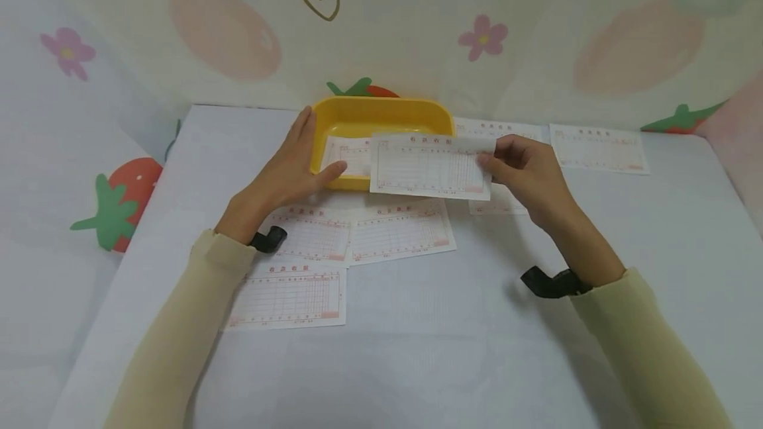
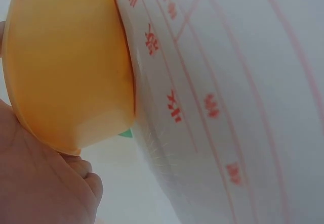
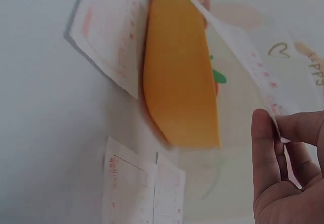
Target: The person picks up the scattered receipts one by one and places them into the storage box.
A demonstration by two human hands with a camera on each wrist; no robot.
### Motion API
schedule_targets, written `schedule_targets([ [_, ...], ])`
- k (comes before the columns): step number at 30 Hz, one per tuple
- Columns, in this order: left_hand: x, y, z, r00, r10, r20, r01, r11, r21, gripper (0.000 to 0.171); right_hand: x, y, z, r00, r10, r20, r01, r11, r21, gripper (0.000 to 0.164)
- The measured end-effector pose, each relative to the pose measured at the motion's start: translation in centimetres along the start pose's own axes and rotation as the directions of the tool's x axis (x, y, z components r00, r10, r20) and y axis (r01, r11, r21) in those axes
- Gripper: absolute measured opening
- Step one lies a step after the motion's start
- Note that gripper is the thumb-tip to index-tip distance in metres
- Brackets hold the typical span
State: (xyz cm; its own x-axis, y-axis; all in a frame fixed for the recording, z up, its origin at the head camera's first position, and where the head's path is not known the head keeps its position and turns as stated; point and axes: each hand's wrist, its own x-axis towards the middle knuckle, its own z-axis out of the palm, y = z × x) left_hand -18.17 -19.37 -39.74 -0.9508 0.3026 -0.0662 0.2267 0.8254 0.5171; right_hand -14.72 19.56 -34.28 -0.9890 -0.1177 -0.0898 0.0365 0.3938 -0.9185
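In the head view my right hand [image 1: 533, 174] pinches a paper receipt slip [image 1: 429, 167] by its right edge, thumb on the near face. The slip, printed with red text and a grid, is raised over the front right of a yellow plastic tray [image 1: 381, 106], hiding part of it. Another receipt slip [image 1: 346, 154] lies inside the tray. My left hand [image 1: 280, 171] holds the tray's front left corner, fingers along the outside and thumb over the front rim. The right wrist view shows the thin slip [image 3: 243, 52] between my thumb and fingers.
In front of the tray lie several receipt slips: one [image 1: 405, 234] in the middle, one [image 1: 312, 237] left of it and one [image 1: 292, 296] nearer. Another slip [image 1: 599, 149] lies at the back right. A printed cloth [image 1: 381, 38] hangs behind the white table [image 1: 453, 363].
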Motion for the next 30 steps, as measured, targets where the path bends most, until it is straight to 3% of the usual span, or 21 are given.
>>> schedule_targets([
  [8, -0.5, 0.1, 0.4, 1.000, -0.021, 0.022, 0.021, 1.000, 0.005, 0.115, 2.7, -1.0, 1.4, 0.996, 0.083, 0.009, -0.083, 0.995, -0.063, 0.032],
  [15, -0.5, 0.5, 0.0, 1.000, -0.019, -0.011, 0.019, 1.000, -0.025, 0.115, 4.6, -2.0, 3.1, 0.998, 0.043, 0.054, -0.038, 0.995, -0.091, 0.031],
  [20, 0.1, 0.5, 0.6, 1.000, -0.012, 0.008, 0.012, 0.998, -0.060, 0.116, 5.2, -2.1, 4.1, 0.995, 0.042, 0.087, -0.029, 0.990, -0.140, 0.032],
  [27, 0.3, 0.8, 0.9, 1.000, 0.012, 0.005, -0.011, 0.999, -0.036, 0.118, 5.7, -1.7, 5.6, 0.995, 0.016, 0.101, -0.002, 0.991, -0.133, 0.030],
  [30, 0.3, 0.6, 0.9, 1.000, 0.009, -0.004, -0.009, 1.000, -0.026, 0.119, 6.1, -1.7, 6.4, 0.993, -0.031, 0.114, 0.050, 0.986, -0.161, 0.031],
])
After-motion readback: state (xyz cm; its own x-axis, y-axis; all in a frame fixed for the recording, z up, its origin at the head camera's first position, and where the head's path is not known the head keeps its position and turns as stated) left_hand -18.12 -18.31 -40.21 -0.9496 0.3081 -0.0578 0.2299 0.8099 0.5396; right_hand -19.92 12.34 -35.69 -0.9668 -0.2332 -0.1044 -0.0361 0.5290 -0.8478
